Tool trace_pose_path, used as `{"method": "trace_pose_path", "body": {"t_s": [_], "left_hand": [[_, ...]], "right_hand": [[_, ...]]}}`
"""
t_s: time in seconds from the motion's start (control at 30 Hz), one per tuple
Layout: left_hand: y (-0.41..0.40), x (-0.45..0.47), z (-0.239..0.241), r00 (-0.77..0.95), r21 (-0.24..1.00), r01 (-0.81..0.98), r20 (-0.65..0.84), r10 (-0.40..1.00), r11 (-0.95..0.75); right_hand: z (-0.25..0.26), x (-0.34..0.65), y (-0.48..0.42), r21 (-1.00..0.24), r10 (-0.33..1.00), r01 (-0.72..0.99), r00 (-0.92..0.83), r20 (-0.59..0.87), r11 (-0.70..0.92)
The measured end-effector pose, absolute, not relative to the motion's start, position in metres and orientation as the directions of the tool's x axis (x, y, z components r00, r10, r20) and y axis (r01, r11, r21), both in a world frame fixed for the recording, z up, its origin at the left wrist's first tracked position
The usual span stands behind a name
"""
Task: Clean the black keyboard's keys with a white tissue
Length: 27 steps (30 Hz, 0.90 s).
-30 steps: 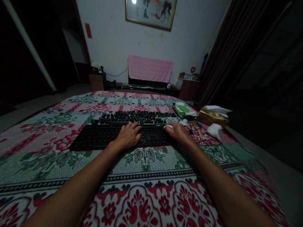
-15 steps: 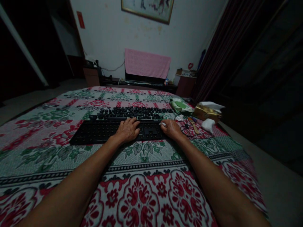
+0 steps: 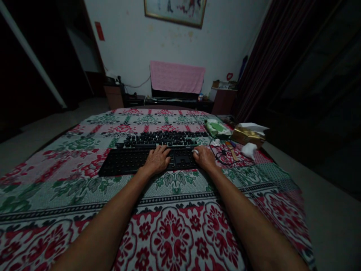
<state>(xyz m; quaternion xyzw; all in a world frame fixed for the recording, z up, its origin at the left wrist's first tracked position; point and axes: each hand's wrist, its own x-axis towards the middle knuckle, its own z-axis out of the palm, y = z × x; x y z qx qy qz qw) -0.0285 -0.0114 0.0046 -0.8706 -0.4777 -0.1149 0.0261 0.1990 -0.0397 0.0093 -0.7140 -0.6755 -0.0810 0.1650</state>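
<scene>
A black keyboard base [image 3: 121, 162] with its keycaps off lies on the flowered tablecloth. My left hand [image 3: 158, 159] rests on its middle, palm down, fingers apart and stretched toward the far edge. At the right end of the base, my right hand [image 3: 205, 156] is closed on a small white wipe [image 3: 195, 151], pressed near the top right corner. Only a bit of the wipe shows; the fingers hide the rest. Beyond the base, loose black keycaps [image 3: 163, 137] are spread in a long heap.
To the right stand a green wipes pack [image 3: 216, 128] and a gold tissue box [image 3: 248, 134]. A crumpled white tissue [image 3: 249, 150], a black cable [image 3: 224, 153] and a small wooden-coloured tool [image 3: 234, 154] lie near my right hand. A pink towel [image 3: 177, 77] hangs against the far wall.
The view has shifted slightly. The keyboard base's left end sits farther right in view, with my left hand still on it. My right hand stays at the right end with the wipe.
</scene>
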Motion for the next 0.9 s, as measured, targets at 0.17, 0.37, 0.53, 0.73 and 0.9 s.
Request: {"method": "trace_pose_path", "body": {"t_s": [0.17,0.37,0.53,0.73,0.9], "left_hand": [[-0.011,-0.027,0.002,0.503,0.064,0.85,0.197,0.841,-0.523],[-0.01,-0.028,0.001,0.507,0.073,0.845,0.205,0.837,-0.529],[-0.011,-0.028,0.0,0.512,0.07,0.839,0.233,0.827,-0.539],[-0.01,-0.028,0.0,0.512,0.061,0.842,0.219,0.83,-0.536],[-0.01,-0.028,0.0,0.509,0.066,0.844,0.217,0.833,-0.532]], "right_hand": [[0.007,0.2,-0.038,-0.136,0.939,0.99,0.077,0.336,-0.032],[0.002,0.208,-0.035,-0.131,0.93,0.99,-0.001,0.367,0.052],[0.004,0.213,-0.042,-0.158,0.932,0.982,-0.039,0.36,0.102],[0.013,0.216,-0.052,-0.216,0.954,0.965,-0.084,0.286,0.15],[0.02,0.217,-0.052,-0.245,0.96,0.954,-0.11,0.259,0.175]]}}
